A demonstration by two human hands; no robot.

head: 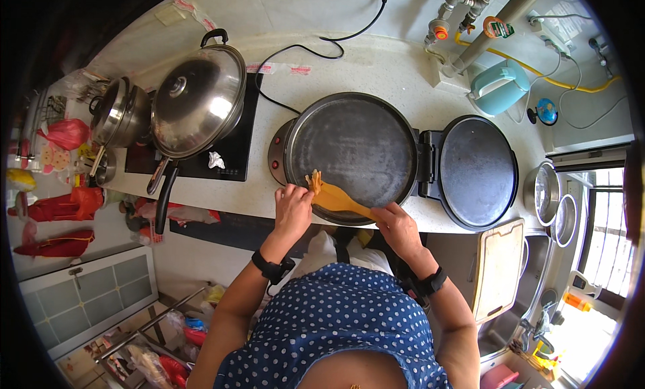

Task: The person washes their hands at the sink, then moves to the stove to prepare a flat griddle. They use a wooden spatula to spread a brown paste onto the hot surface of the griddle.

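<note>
An electric griddle pan (352, 142) stands unfolded on the counter, its round dark plate bare apart from what is held over its near edge. My right hand (400, 233) grips the narrow end of an orange-yellow spatula (337, 197). At the spatula's wide end, my left hand (294, 210) pinches a crumpled, browned piece of food or similar material (314, 181); exactly what it is cannot be told. Hinged to the right of the pan, the griddle's lid (477, 170) lies open with its dark inner face up.
A lidded steel wok (199, 102) and a pot (121, 112) stand left, by a black cooktop (237, 157) with crumpled white paper. A black cord runs behind the griddle. Right are a light-blue kettle (499, 89), steel bowls (541, 192) and a wooden cutting board (499, 270) over the sink.
</note>
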